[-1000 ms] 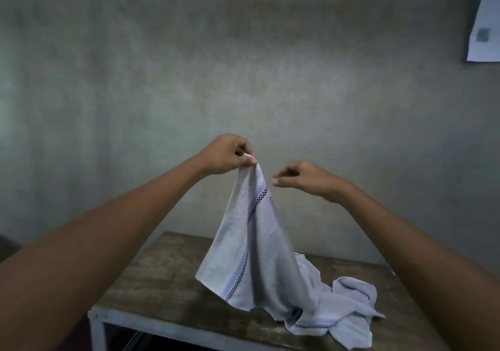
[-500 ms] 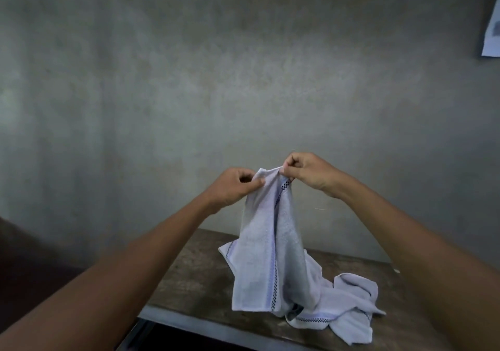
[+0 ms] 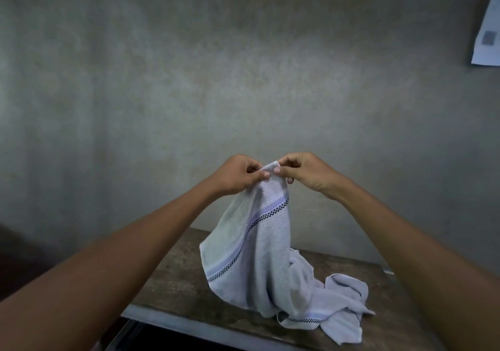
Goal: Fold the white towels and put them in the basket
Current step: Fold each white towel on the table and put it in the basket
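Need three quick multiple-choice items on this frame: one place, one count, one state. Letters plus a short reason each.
1. Where does the bunched white cloth lie?
A) on the wooden table
B) in a basket
C) on the floor

2. How many hands pinch the raised towel at its top?
A) none
B) one
C) two

3. What state is the raised towel in?
A) folded flat
B) hanging loose, unfolded
C) rolled tight

Answers:
1 A, it sits crumpled on the tabletop.
2 C, the left hand and right hand both pinch the top edge.
3 B, it drapes down from the grip with no neat fold.
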{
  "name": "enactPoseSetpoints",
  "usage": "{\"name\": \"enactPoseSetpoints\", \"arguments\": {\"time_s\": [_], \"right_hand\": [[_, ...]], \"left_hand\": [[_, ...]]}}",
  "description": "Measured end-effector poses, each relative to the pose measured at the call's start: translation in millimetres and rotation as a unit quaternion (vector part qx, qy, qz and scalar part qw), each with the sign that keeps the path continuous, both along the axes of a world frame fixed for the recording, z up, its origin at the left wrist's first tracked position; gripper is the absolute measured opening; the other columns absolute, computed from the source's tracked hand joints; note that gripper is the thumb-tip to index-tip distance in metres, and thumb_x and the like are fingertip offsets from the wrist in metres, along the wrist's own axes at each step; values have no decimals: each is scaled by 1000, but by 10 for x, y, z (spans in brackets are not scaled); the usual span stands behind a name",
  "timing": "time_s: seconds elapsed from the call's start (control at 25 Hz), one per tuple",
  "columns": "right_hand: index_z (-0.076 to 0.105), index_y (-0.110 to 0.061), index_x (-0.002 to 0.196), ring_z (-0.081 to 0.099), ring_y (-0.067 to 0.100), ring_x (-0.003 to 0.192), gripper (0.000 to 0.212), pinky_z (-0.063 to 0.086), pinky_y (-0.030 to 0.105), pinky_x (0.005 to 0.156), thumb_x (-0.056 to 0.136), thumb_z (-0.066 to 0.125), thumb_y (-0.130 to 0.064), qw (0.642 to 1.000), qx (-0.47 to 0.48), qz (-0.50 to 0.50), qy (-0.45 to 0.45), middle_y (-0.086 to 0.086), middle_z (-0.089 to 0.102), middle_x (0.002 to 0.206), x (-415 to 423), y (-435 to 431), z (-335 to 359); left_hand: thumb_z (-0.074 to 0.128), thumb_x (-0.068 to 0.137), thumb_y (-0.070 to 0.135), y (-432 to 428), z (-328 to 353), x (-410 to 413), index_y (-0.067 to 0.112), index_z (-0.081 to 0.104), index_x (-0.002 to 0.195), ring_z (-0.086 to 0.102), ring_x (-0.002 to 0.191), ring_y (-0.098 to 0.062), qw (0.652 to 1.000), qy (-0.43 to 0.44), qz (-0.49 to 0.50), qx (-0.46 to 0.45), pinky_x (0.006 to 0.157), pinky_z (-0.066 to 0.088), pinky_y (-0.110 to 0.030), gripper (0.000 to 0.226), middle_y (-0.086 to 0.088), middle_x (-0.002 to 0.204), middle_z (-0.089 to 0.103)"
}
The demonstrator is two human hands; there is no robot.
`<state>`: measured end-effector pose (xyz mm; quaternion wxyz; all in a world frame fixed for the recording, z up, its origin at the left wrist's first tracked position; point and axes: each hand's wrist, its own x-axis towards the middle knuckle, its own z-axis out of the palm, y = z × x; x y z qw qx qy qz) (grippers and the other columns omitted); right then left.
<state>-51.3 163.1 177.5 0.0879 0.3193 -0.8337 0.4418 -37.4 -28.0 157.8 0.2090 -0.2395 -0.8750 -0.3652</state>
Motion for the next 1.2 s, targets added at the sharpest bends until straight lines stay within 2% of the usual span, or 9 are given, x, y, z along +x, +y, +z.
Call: {"name": "enactPoseSetpoints", "arguments": {"time_s": [0.2, 0.4, 0.52, 0.6, 0.8, 0.88, 0.96, 1.04, 1.2], "right_hand": [[62, -9, 86, 53, -4, 53, 6, 42, 7, 57, 89, 58, -5, 996, -66, -49, 38, -1, 58, 69, 16, 127, 119], [54, -15, 73, 47, 9, 59, 21, 37, 6, 47, 90, 56, -4, 988, -62, -134, 37, 2, 53, 67, -123, 523, 310], [51, -16, 72, 45, 10, 60, 23, 37, 14, 54, 91, 55, -5, 985, -56, -158, 35, 2, 51, 68, -204, 626, 295], [51, -17, 73, 44, 10, 60, 22, 36, 18, 56, 91, 55, -6, 980, -72, -178, 47, 2, 50, 68, -248, 687, 316], [51, -12, 79, 51, 5, 43, 15, 41, 15, 45, 92, 53, -6, 953, -152, -241, 102, 6, 54, 63, -381, 866, 718], [48, -5, 93, 57, 3, 40, 1, 47, 13, 44, 94, 47, -4, 933, -247, -235, 116, 12, 58, 66, -423, 946, 923], [46, -4, 96, 63, 9, 46, 1, 54, 18, 49, 95, 46, -4, 935, -279, -205, 78, 17, 59, 71, -404, 1048, 1028], [48, -5, 87, 66, 13, 53, 8, 54, 20, 50, 95, 48, -5, 969, -165, -184, 13, 16, 59, 72, -302, 1104, 998], [54, -11, 78, 61, 13, 56, 14, 45, 22, 50, 93, 55, -10, 987, 38, -157, -17, 10, 58, 66, -176, 985, 738]], "left_hand": [[64, 88, 28, -144, -207, -42, -4, 64, 78, 38, 57, -9, 998, -51, -16, -40, 49, 27, -19, 33, -3, 65, 45], [58, 91, 20, -586, -439, -123, 8, 66, 87, 45, 57, -1, 987, -62, 25, -146, 55, 33, -13, 15, -3, 76, 57], [53, 93, 19, -658, -373, -200, 6, 60, 86, 53, 79, -22, 953, -38, 93, -286, 66, 38, -27, 16, -11, 85, 57], [51, 92, 19, -681, -211, -245, 7, 62, 90, 56, 95, -31, 929, 31, 166, -329, 78, 43, -33, 17, -16, 97, 61], [50, 88, 15, -764, 674, -230, 23, 66, 102, 58, 104, -30, 919, 138, 291, -229, 80, 47, -36, 23, -7, 111, 65], [46, 85, 6, -821, 999, -173, 24, 63, 90, 61, 96, -28, 932, 165, 302, -110, 76, 49, -35, 25, -4, 104, 68], [41, 88, 2, -831, 1135, -105, 20, 58, 87, 60, 87, -22, 958, 149, 239, 44, 68, 45, -28, 24, -4, 101, 68], [45, 91, 7, -650, 1033, -20, 17, 61, 94, 61, 88, -19, 980, 90, 150, 91, 70, 44, -22, 19, -6, 105, 67], [64, 87, 28, 181, 488, 38, 14, 66, 111, 63, 100, -14, 998, 17, 49, 33, 90, 48, -24, 28, -4, 108, 68]]}}
